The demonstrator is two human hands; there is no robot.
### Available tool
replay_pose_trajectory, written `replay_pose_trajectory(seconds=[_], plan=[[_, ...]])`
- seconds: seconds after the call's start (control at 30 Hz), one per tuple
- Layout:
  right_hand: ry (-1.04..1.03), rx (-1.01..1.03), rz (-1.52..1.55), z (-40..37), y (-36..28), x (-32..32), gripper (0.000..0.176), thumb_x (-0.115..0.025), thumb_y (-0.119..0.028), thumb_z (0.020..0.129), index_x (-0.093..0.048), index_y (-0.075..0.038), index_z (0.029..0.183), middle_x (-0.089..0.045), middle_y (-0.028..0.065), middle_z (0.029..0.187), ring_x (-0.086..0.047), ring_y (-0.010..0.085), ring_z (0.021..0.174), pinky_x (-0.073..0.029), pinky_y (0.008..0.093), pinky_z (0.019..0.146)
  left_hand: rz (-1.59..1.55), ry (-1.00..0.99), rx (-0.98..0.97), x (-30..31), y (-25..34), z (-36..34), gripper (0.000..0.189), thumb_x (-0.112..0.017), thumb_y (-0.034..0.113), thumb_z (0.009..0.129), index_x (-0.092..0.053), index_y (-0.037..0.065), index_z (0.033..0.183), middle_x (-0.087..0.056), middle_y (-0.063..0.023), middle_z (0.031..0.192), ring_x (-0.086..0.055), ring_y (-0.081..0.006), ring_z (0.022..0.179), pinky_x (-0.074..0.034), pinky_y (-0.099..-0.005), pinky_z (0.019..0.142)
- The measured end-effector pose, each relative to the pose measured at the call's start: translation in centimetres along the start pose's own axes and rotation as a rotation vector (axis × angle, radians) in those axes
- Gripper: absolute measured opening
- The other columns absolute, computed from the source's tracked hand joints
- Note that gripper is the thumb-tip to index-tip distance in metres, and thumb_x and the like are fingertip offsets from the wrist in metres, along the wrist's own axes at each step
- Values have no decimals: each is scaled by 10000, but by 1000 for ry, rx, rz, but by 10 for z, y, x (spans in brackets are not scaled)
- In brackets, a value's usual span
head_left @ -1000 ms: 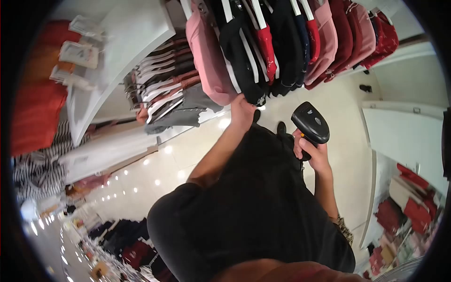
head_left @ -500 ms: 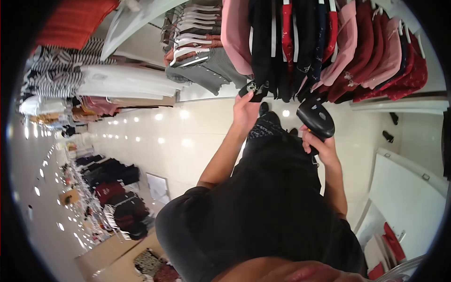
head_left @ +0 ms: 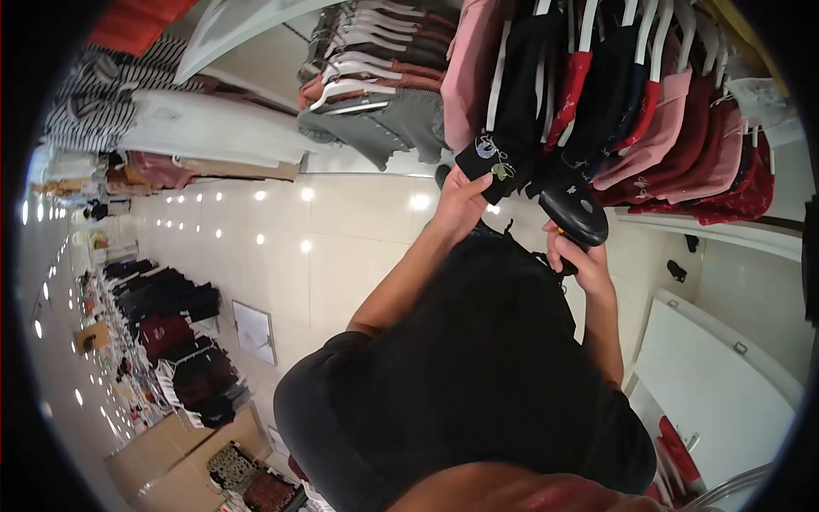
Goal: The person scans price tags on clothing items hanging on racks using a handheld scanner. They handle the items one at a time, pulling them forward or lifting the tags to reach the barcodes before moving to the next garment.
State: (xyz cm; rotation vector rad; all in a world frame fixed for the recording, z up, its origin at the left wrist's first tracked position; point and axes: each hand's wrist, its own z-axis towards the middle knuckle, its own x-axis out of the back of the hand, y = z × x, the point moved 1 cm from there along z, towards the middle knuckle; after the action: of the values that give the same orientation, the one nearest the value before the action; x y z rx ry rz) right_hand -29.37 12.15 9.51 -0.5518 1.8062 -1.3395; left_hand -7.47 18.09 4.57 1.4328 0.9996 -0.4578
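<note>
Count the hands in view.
2. The left hand pinches the hem of a hanging black garment; the right hand grips a scanner just right of it. No other hands show; some may be hidden.

My left arm [head_left: 401, 273] stretches forward, bare and almost straight, with my left hand [head_left: 461, 203] pinched closed between thumb and fingers, while my right arm [head_left: 601, 328] bends at the elbow, my right hand [head_left: 580, 260] curled in a firm grip nearby.
</note>
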Motion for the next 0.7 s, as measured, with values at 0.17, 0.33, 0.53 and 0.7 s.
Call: replay_pose_trajectory(seconds=[0.17,0.33,0.53,0.7], plan=[[8,120,114,18,-13,-8,298,-599,-55,843,-535,68,1107,-526,44,650,-501,110,548,-425,246,575,-101,-81,196,12,-1,25,455,-614,-50,818,-488,33,1247,-580,-95,1207,-559,-228,1149,-420,-392,1028],[71,60,97,19,-17,2,313,-637,-48,769,-575,81,1047,-556,57,653,-519,117,551,-393,243,504,-23,-136,292,11,-1,44,459,-599,-97,791,-517,25,1226,-607,-91,1173,-582,-235,1118,-441,-387,1005],[147,160,138,17,-8,2,286,-625,-30,788,-581,77,1049,-560,50,655,-523,101,556,-391,233,497,55,-236,397,7,-2,57,399,-628,-26,827,-542,41,1211,-619,-68,1159,-585,-203,1104,-447,-374,992],[305,122,-18,9,-5,4,179,-619,-35,864,-594,28,1031,-557,13,658,-505,58,538,-386,207,490,11,-164,377,-12,-5,51,345,-610,31,876,-545,54,1215,-614,-61,1171,-583,-203,1105,-444,-384,993]])
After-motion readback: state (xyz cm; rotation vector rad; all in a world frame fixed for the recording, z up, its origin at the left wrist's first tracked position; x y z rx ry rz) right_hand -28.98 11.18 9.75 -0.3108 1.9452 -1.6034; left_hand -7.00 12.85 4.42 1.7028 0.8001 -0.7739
